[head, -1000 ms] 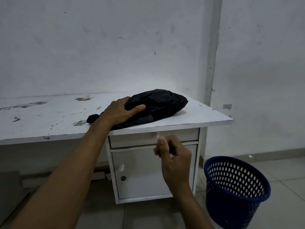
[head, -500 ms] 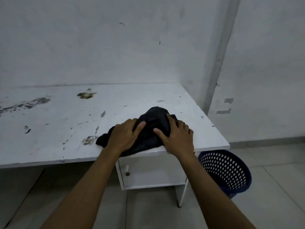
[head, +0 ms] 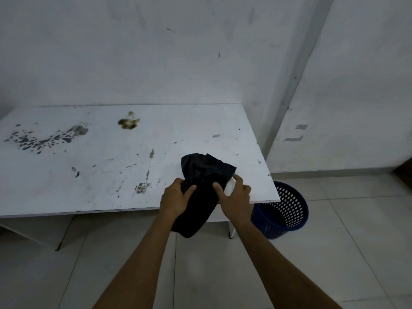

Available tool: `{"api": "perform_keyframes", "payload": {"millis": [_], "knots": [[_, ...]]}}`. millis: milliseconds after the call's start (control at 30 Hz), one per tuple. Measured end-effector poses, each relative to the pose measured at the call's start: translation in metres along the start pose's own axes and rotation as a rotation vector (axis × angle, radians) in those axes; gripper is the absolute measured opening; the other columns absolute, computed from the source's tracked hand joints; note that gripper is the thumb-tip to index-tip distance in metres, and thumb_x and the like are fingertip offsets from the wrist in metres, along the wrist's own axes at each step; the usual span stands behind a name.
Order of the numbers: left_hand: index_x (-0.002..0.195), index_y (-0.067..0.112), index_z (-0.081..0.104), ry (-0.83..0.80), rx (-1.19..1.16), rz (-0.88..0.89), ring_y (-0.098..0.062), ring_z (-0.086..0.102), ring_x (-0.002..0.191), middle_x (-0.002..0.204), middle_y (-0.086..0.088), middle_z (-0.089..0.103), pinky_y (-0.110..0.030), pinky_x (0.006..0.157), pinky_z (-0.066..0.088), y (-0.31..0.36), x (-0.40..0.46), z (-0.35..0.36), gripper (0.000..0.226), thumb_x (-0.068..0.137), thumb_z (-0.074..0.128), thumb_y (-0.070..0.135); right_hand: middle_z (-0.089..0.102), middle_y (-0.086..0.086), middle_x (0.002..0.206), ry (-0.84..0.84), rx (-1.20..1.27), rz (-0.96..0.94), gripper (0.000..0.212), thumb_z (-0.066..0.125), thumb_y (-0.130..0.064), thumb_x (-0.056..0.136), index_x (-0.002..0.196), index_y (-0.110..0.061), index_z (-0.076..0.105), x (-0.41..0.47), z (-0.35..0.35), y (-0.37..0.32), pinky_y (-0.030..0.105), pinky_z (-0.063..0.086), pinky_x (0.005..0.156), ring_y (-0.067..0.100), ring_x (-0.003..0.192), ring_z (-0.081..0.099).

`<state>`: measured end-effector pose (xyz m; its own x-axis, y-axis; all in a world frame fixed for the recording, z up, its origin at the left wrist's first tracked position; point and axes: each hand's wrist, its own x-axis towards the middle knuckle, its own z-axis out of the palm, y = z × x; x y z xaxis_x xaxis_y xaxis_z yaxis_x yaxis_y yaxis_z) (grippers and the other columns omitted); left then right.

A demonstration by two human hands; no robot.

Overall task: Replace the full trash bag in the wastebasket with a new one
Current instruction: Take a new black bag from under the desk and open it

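A scuffed white wall (head: pixel 156 52) is seen filling the far side of the room, met at the right by a second wall (head: pixel 361 85) at a corner. Pale floor tiles (head: pixel 223 275) are spread across the near ground. A white desk (head: pixel 100 175) is set against the far wall, its top marked with dark flecks at the left and a brownish stain (head: pixel 128 123) toward the far edge. A dark blue perforated wastebasket (head: pixel 287 210) is stood on the floor just beside the desk's right end, partly hidden behind the desk's near right corner; no liner is seen in the part that shows.

A crumpled black trash bag (head: pixel 205 175) is held at the desk's near right corner, its upper part bunched over the desk top and its lower end hanging past the near edge, between the two forearms. The bag is gripped by the left hand (head: pixel 176 197) along its left side, the thumb pressed across the plastic and the fingers wrapped behind it. The bag's right side is pinched by the right hand (head: pixel 234 195), thumb on the near face and fingers curled behind. A small pale patch (head: pixel 230 187) is seen between the right hand's fingers and the bag; what it is cannot be told.
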<state>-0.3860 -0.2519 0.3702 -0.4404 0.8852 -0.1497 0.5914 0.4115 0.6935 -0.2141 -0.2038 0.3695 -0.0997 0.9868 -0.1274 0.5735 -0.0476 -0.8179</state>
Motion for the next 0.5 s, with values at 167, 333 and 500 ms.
{"api": "perform_keyframes", "payload": {"millis": [167, 333, 500], "knots": [[0.118, 0.032, 0.062, -0.192, -0.546, 0.029, -0.007, 0.063, 0.104, 0.106, 0.015, 0.064, -0.018, 0.081, 0.048, 0.068, -0.048, -0.028, 0.036, 0.102, 0.036, 0.050, 0.058, 0.001, 0.130, -0.327, 0.570, 0.175, 0.070, 0.055, -0.070, 0.087, 0.138, -0.023, 0.046, -0.027, -0.030, -0.063, 0.034, 0.049, 0.101, 0.019, 0.116, 0.058], [0.115, 0.034, 0.067, -0.217, -0.739, -0.043, -0.011, 0.067, 0.105, 0.117, 0.007, 0.069, -0.034, 0.096, 0.053, 0.109, -0.080, -0.064, 0.036, 0.100, 0.040, 0.052, 0.067, -0.004, 0.126, -0.345, 0.634, 0.059, 0.065, 0.063, -0.070, 0.081, 0.133, -0.032, 0.057, -0.057, -0.066, -0.095, 0.037, 0.051, 0.104, 0.014, 0.115, 0.065], [0.121, 0.026, 0.054, -0.123, -0.795, -0.072, -0.015, 0.066, 0.102, 0.112, 0.002, 0.067, -0.031, 0.087, 0.054, 0.144, -0.095, -0.094, 0.043, 0.092, 0.054, 0.057, 0.072, -0.012, 0.110, -0.323, 0.539, -0.090, 0.034, 0.047, -0.052, 0.100, 0.118, -0.031, 0.067, -0.081, -0.103, -0.116, 0.014, 0.052, 0.084, 0.001, 0.102, 0.068]]}}
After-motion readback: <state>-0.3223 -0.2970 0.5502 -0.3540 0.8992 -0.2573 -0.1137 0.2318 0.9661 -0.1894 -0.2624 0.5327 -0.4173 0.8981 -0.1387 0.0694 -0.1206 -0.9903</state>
